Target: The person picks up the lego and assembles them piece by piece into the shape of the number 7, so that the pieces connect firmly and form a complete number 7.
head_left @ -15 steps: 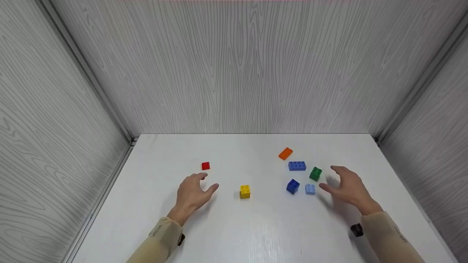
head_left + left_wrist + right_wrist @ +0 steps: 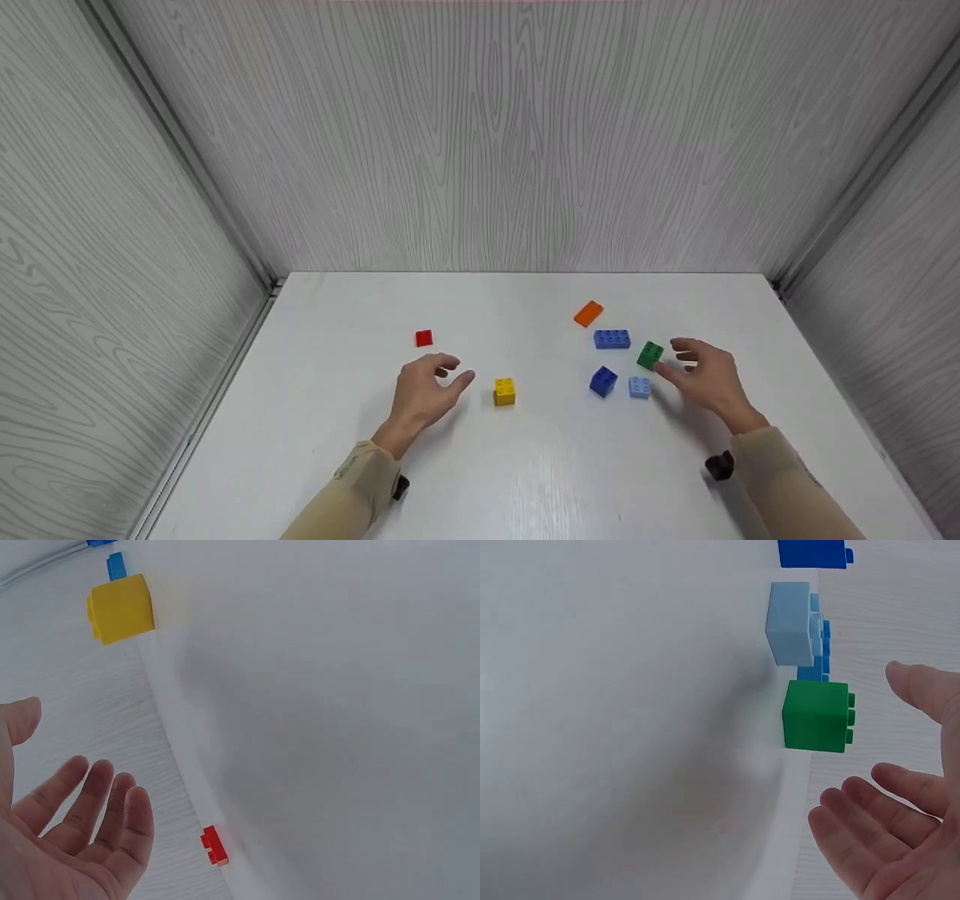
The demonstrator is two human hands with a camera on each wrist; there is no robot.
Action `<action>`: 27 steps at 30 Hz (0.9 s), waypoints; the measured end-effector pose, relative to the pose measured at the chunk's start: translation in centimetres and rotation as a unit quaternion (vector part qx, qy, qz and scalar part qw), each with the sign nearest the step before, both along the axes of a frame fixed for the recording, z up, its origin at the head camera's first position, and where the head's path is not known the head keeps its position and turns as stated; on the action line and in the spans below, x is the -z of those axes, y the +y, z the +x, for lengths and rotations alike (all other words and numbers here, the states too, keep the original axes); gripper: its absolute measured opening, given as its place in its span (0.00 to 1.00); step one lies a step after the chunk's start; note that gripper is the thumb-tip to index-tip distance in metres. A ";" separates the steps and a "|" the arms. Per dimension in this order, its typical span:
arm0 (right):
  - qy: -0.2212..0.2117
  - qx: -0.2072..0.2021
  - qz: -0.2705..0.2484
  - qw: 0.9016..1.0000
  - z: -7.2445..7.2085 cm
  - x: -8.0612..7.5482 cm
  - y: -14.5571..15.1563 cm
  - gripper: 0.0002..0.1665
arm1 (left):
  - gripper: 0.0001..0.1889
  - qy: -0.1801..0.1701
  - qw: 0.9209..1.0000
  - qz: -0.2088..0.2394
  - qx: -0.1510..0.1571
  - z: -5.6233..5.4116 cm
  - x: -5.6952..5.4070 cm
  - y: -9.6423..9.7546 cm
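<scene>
My left hand (image 2: 425, 390) hovers over the white table with thumb and fingers spread apart, holding nothing. To its right stands a yellow brick (image 2: 504, 391), which also shows in the left wrist view as a yellow block (image 2: 122, 609). Beyond that hand lies a small flat red brick (image 2: 424, 338). My right hand (image 2: 709, 377) is just right of a green brick (image 2: 650, 355), its fingers loosely bent and its thumb tip overlapping the brick in the head view. In the right wrist view a gap shows between that hand (image 2: 900, 832) and the green brick (image 2: 815, 716).
Left of the green brick are a light blue brick (image 2: 639, 387), a dark blue brick (image 2: 603, 381) and a longer blue brick (image 2: 612, 339). Farther back lies an orange flat brick (image 2: 589, 313). Grey wood-grain panels (image 2: 495, 150) wall the table (image 2: 360, 315) at the back and sides.
My left hand has moved right, closer to the yellow brick. The right hand has shifted slightly left towards the green brick. The bricks stay where they were on the table.
</scene>
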State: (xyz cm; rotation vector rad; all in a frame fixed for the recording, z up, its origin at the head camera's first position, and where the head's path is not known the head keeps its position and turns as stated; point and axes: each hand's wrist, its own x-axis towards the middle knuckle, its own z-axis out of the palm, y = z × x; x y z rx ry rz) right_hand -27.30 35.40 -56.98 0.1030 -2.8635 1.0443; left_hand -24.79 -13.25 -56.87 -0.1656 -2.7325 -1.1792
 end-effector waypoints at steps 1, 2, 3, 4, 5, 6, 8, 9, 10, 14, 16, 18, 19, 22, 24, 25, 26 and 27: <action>-0.005 0.003 -0.006 1.000 -0.1 0.1 -0.1 0.40 | 0.19 -0.005 1.000 0.007 0.004 0.0 0.0 0.2; -0.011 0.006 -0.012 1.000 -0.2 0.1 -0.2 0.40 | 0.19 -0.007 1.000 0.011 0.011 -0.1 0.1 0.3; -0.018 0.010 -0.019 1.000 -0.2 0.1 -0.3 0.40 | 0.18 -0.010 1.000 0.016 0.016 -0.1 0.3 0.5; -0.025 0.013 -0.024 0.999 -0.3 0.1 -0.4 0.40 | 0.19 -0.016 0.999 0.022 0.022 -0.2 0.4 0.6; -0.033 0.016 -0.027 0.999 -0.4 0.2 -0.5 0.41 | 0.19 -0.023 0.999 0.030 0.028 -0.2 0.6 0.8; -0.039 0.019 -0.031 0.999 -0.4 0.2 -0.6 0.41 | 0.19 -0.030 0.998 0.038 0.034 -0.3 0.7 0.9; -0.054 0.024 -0.040 0.997 -0.6 0.2 -0.7 0.41 | 0.19 -0.037 0.997 0.053 0.047 -0.3 0.9 1.2; -0.060 0.026 -0.044 0.997 -0.7 0.2 -0.8 0.41 | 0.20 -0.046 0.996 0.058 0.051 -0.3 1.0 1.3; -0.067 0.028 -0.047 0.996 -0.7 0.2 -0.8 0.41 | 0.20 -0.055 0.995 0.060 0.054 -0.3 1.0 1.5; -0.080 0.036 -0.052 0.995 -1.0 0.1 -1.0 0.41 | 0.22 -0.087 0.993 0.058 0.058 -0.2 1.1 2.1; -0.079 0.039 -0.051 0.995 -1.1 0.2 -1.1 0.40 | 0.23 -0.099 0.992 0.055 0.059 -0.2 1.0 2.4; -0.076 0.037 -0.049 0.995 -1.2 0.2 -1.1 0.39 | 0.23 -0.104 0.991 0.054 0.066 -0.2 1.1 2.7; -0.076 0.036 -0.049 0.995 -1.2 0.2 -1.2 0.39 | 0.23 -0.104 0.991 0.054 0.070 -0.2 1.1 2.8; -0.074 0.033 -0.050 0.995 -1.4 0.2 -1.4 0.37 | 0.23 -0.110 0.989 0.056 0.080 -0.3 1.1 3.1; -0.075 0.033 -0.051 0.995 -1.5 0.2 -1.5 0.36 | 0.23 -0.117 0.988 0.059 0.084 -0.4 1.1 3.3; -0.076 0.033 -0.052 0.995 -1.6 0.3 -1.5 0.35 | 0.24 -0.120 0.987 0.059 0.086 -0.4 1.1 3.3; -0.078 0.034 -0.052 0.995 -1.6 0.3 -1.5 0.35 | 0.24 -0.125 0.987 0.060 0.086 -0.4 1.1 3.4; -0.081 0.034 -0.053 0.995 -1.7 0.4 -1.5 0.35 | 0.24 -0.129 0.986 0.061 0.086 -0.5 1.1 3.5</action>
